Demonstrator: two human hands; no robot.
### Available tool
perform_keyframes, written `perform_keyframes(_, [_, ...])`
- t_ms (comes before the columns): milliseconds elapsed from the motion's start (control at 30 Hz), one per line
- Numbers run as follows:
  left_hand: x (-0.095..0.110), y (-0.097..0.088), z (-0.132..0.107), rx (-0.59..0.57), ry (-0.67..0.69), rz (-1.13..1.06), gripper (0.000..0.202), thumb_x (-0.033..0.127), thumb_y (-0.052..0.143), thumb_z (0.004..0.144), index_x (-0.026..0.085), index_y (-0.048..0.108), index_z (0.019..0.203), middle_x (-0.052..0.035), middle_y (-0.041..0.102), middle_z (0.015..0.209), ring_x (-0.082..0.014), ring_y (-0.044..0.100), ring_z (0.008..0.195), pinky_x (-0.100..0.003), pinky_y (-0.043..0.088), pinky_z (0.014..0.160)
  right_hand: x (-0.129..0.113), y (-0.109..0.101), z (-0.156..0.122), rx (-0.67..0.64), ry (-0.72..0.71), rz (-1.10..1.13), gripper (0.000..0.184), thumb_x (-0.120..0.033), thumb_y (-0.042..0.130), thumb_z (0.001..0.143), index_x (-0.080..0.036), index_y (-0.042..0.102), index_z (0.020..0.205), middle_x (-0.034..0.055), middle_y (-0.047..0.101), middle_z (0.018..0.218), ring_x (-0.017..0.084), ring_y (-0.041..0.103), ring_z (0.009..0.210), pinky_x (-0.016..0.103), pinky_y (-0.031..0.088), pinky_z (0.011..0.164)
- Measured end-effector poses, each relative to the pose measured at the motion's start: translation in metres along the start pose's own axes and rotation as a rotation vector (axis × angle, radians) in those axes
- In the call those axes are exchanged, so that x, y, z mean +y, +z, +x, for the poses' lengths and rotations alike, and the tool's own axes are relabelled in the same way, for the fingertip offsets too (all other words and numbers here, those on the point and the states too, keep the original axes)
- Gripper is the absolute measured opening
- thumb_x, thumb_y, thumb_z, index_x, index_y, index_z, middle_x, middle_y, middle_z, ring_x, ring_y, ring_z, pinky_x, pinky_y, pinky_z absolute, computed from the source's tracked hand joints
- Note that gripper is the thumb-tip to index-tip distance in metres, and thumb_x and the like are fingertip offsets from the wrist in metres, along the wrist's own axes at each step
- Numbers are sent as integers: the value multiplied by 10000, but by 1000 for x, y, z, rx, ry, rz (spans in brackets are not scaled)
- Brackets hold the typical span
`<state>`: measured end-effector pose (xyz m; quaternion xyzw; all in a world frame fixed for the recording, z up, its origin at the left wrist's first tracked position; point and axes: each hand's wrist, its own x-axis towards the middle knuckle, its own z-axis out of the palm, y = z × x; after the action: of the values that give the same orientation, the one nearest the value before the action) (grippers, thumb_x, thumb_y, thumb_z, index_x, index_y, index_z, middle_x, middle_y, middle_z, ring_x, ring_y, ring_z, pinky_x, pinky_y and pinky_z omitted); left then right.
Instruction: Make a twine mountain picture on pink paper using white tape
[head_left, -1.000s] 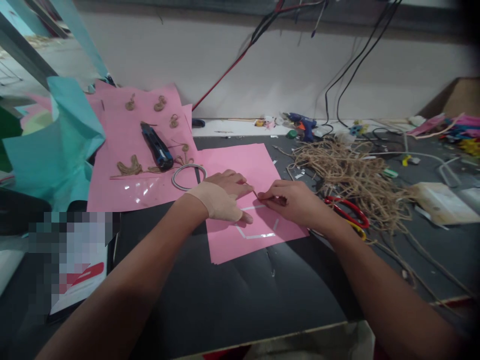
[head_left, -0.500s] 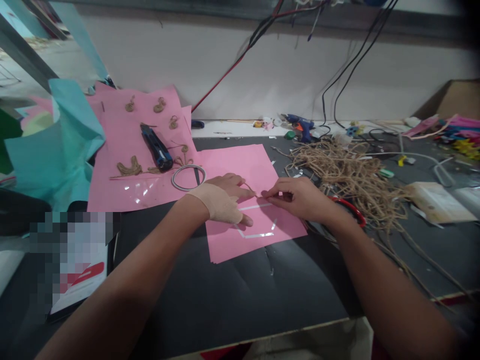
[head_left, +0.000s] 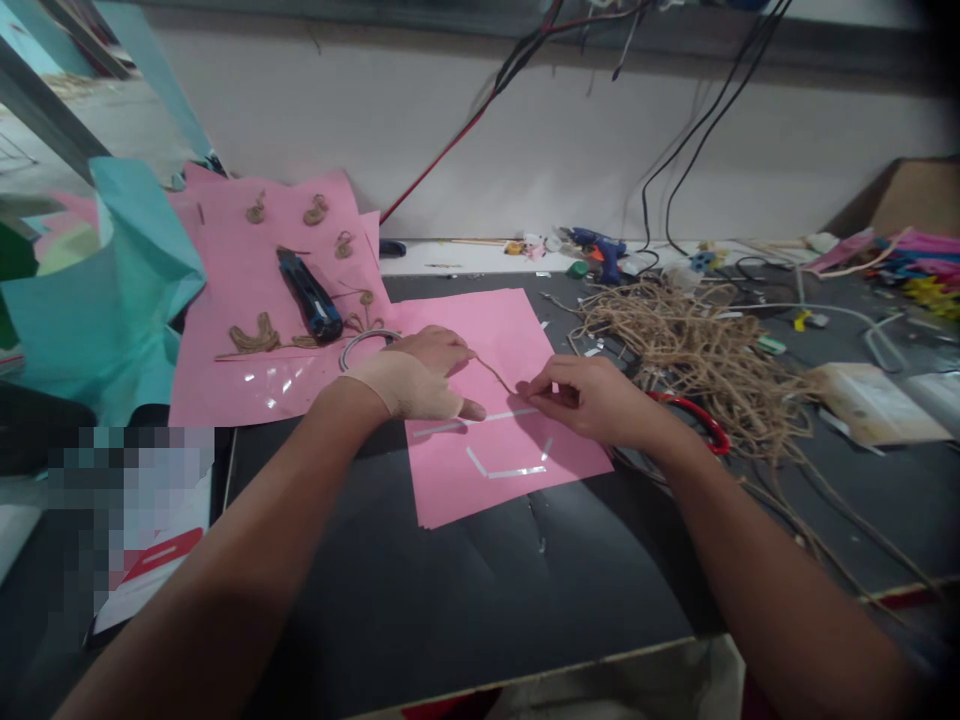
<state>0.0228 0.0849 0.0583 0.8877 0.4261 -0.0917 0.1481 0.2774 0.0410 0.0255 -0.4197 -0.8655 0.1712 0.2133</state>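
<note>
My left hand [head_left: 424,375], its palm wrapped in a beige bandage, lies over the pink sheet [head_left: 480,320] with fingers stretched out and thumb apart. A short piece of jute twine [head_left: 493,372] runs from its fingertips to my right hand [head_left: 589,395]. There the thumb and fingers pinch the twine's other end just above the sheet. Below the hands, several strips of white double-sided tape [head_left: 517,471] form an angular outline on the paper. Partly behind my left hand is a silver ring [head_left: 367,338].
A tangled heap of twine [head_left: 697,340] and red-handled scissors [head_left: 709,425] lie to the right. At left, a box cutter [head_left: 309,295] rests on a pink sheet [head_left: 225,250] with coiled twine pieces. A blue glue gun [head_left: 606,255] stands behind. A phone [head_left: 161,550] lies front left.
My left hand has slid left along the sheet, uncovering more twine and tape, and now overlaps the ring. My right hand stays nearly in place, still pinching.
</note>
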Motion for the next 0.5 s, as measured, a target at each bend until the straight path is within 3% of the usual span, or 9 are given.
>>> perform_keyframes(100, [-3, 4, 1, 33, 38, -4, 696, 724, 576, 724, 206, 613, 1187, -124, 560, 1374, -324, 446, 1302, -459, 404, 1046, -2, -1, 0, -24, -1, 6, 157, -310, 629, 907, -193, 729, 873, 23, 661, 757, 112, 523, 616, 259, 381, 593])
perform_keyframes(267, [8, 11, 4, 83, 110, -8, 725, 687, 615, 717, 212, 609, 1264, -125, 486, 1460, -322, 381, 1365, -454, 369, 1087, -1, 0, 0, -42, 24, 10, 164, -319, 627, 913, -206, 746, 915, 20, 682, 788, 111, 533, 630, 254, 390, 604])
perform_keyframes(500, [28, 13, 3, 42, 190, -26, 619, 606, 594, 766, 245, 633, 1267, -71, 493, 1468, -292, 403, 1356, -425, 385, 1080, 7, 0, 0, -17, 80, -4, 152, -205, 625, 877, -229, 753, 955, 13, 714, 868, 121, 585, 687, 252, 422, 650])
